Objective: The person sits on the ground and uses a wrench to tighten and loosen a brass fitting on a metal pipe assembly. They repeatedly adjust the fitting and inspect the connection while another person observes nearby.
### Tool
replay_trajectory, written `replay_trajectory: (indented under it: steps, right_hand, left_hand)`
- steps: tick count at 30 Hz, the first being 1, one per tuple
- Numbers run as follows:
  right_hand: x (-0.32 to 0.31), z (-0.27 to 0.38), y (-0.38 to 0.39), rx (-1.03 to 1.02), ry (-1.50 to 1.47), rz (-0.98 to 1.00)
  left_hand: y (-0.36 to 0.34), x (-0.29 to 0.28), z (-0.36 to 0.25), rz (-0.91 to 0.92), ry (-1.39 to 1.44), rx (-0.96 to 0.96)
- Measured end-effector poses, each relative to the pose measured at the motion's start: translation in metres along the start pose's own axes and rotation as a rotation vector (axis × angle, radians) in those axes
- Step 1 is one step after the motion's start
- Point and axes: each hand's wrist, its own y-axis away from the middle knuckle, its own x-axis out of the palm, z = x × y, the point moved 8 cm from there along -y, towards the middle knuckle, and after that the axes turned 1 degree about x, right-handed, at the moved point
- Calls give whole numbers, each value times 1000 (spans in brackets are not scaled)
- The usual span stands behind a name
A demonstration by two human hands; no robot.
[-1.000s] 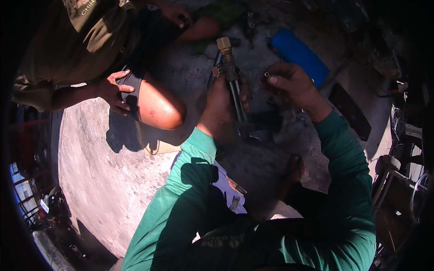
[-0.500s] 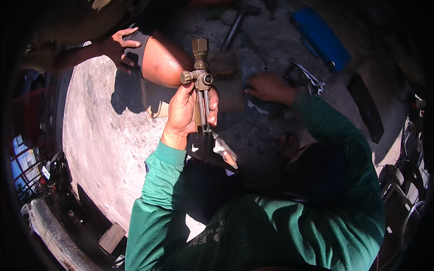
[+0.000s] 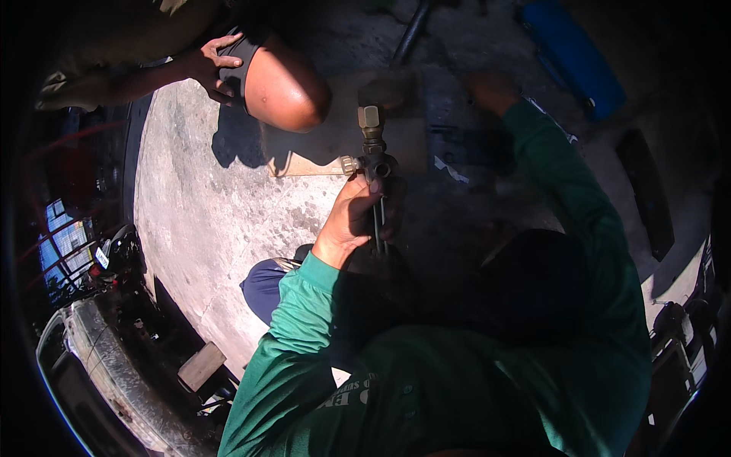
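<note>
My left hand (image 3: 350,213) holds a brass and steel torch body (image 3: 378,162) upright, with a hex fitting (image 3: 371,116) on top, a knob (image 3: 349,164) at its side and narrow tubes running down. My right hand (image 3: 489,90) is stretched toward the shaded ground at upper right, near some spanners (image 3: 563,126); its fingers are dark and blurred, so what they touch is unclear. A flat tan board (image 3: 301,166) lies beyond the torch body, and a dark long-handled tool (image 3: 409,34) lies at the top.
A co-worker's hand (image 3: 209,67) rests on their shorts beside a bare knee (image 3: 285,91) at upper left. A blue case (image 3: 572,61) and a dark flat plank (image 3: 643,194) lie right. A worn metal part (image 3: 103,346) and a wooden block (image 3: 202,365) sit lower left.
My right hand has left the torch body's side, where it held a small brass piece, and reached up and away. My left hand moved left, then back toward the middle, still holding the torch body.
</note>
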Motion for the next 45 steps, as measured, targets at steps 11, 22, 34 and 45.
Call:
replay_trajectory:
  steps: [11,22,34,45]
  right_hand:
    - [-145,99,93,-480,-1031,6]
    - [-183,146,155,-759,-997,-447]
    - [-147,130,174,-623,-911,-614]
    - [-111,118,160,-504,-1075,-448]
  left_hand:
    - [-37,7,15,25,108,3]
    - [-41,-7,7,32,54,50]
    - [-45,-2,14,-244,-315,11]
    - [-50,-18,23,-328,-389,60]
